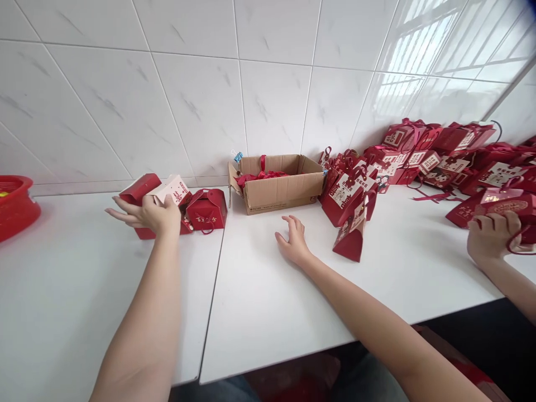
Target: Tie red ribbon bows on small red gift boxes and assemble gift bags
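Observation:
On the left part of the table, my left hand [158,216] is at a small group of red gift boxes, with thumb and forefinger on a white-topped gift box [175,188] and the other fingers stretched out to the left. Behind these fingers stands another red gift box [141,188], partly covered. A closed red gift box [207,210] with a cord handle and gold lettering is just right of them. My right hand [294,241] hovers over or rests on the white table, fingers apart and slightly bent, holding nothing. It is in front of an open cardboard box [280,194] containing red ribbons [268,175].
Right of the carton, red triangular gift boxes [343,195] stand close together, one nearer the front [350,240]. More gift boxes [412,151] are piled along the tiled wall. At far right, another person's hand [496,237] holds a red box. A red basin [17,206] sits far left.

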`<state>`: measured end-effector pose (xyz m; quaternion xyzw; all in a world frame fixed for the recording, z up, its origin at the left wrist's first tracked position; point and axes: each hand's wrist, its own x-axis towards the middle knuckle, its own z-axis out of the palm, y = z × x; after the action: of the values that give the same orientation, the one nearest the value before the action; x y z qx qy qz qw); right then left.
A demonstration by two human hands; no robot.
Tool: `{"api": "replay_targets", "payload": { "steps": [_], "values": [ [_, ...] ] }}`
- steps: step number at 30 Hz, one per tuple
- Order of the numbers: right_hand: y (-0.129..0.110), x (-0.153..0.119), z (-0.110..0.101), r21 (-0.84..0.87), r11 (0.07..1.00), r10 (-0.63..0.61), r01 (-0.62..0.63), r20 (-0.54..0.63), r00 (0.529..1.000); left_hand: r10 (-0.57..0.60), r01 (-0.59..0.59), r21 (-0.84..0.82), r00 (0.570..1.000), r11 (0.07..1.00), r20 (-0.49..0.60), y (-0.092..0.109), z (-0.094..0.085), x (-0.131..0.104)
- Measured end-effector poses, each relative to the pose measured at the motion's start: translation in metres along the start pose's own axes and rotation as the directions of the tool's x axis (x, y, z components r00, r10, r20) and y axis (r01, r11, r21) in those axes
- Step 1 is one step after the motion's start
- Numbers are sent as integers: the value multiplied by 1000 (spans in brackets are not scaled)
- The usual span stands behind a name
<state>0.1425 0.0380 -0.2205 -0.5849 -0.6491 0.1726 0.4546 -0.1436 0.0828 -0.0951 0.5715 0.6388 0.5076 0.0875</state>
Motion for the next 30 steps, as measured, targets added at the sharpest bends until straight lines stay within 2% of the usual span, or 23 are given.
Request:
{"api": "replay_targets", "payload": {
  "steps": [1, 3, 6, 9, 10, 11, 12, 13, 14, 15, 16, 17, 18, 19, 20, 22, 24, 25, 26, 28, 30],
  "values": [
    [1, 0, 0, -1, 1000, -5, 5, -10, 1000, -26, 28, 18, 992, 999, -127, -2, 0, 0],
    [1, 0, 0, -6, 1000, -18, 17, -30, 999, -49, 68, 44, 937, 997, -347, -3, -1, 2],
    [-1, -1, -1, -16, 999, -47, 47, -53, 997, 11, 27, 65, 851, 998, -525, 8, -12, 11],
    [-7, -3, -7, -8, 997, -79, 79, -69, 995, 145, -140, 66, 690, 988, -709, 34, -29, 19],
    [-9, -4, -10, 7, 996, -84, 85, -76, 994, 200, -249, 50, 628, 967, -752, 44, -33, 20],
    [-11, -3, -14, 29, 996, -86, 89, -89, 992, 243, -372, 2, 601, 928, -762, 53, -36, 20],
    [-13, -3, -17, 61, 994, -83, 90, -107, 991, 267, -476, -77, 612, 876, -744, 62, -36, 19],
    [-14, -2, -20, 108, 991, -69, 83, -129, 989, 277, -534, -187, 669, 825, -690, 70, -33, 16],
    [-15, 0, -22, 172, 983, -37, 64, -152, 988, 276, -531, -308, 755, 790, -594, 76, -27, 12],
    [-15, 1, -25, 251, 967, 13, 30, -169, 986, 257, -468, -423, 847, 776, -466, 82, -18, 5],
    [-15, 3, -27, 336, 942, 75, -12, -175, 982, 239, -330, -523, 942, 786, -235, 86, -5, -3],
    [-15, 4, -28, 416, 908, 134, -54, -167, 977, 246, -251, -538, 966, 804, -84, 89, 9, -12],
    [-15, 6, -30, 482, 872, 178, -85, -151, 972, 250, -181, -548, 967, 817, 53, 92, 24, -22],
    [-16, 7, -32, 530, 843, 194, -94, -136, 971, 234, -42, -580, 937, 814, 259, 93, 39, -32],
    [-17, 7, -35, 566, 821, 178, -76, -129, 976, 234, 57, -603, 889, 796, 393, 95, 53, -42],
    [-22, 7, -41, 637, 771, 101, 8, -134, 986, 276, 148, -624, 802, 767, 529, 97, 75, -58],
    [-29, 7, -49, 701, 708, 40, 84, -158, 987, 315, 180, -619, 734, 765, 602, 98, 88, -70],
    [-32, 7, -52, 720, 686, 31, 106, -174, 984, 323, 181, -616, 720, 767, 614, 99, 92, -74],
    [-35, 7, -56, 730, 674, 37, 118, -192, 981, 328, 175, -618, 721, 767, 611, 98, 94, -77],
    [-39, 8, -60, 732, 669, 64, 128, -228, 972, 346, 128, -640, 752, 758, 561, 97, 96, -81],
    [-39, 9, -63, 741, 657, 75, 140, -249, 966, 395, 17, -639, 774, 769, 495, 97, 95, -82]
  ]
}}
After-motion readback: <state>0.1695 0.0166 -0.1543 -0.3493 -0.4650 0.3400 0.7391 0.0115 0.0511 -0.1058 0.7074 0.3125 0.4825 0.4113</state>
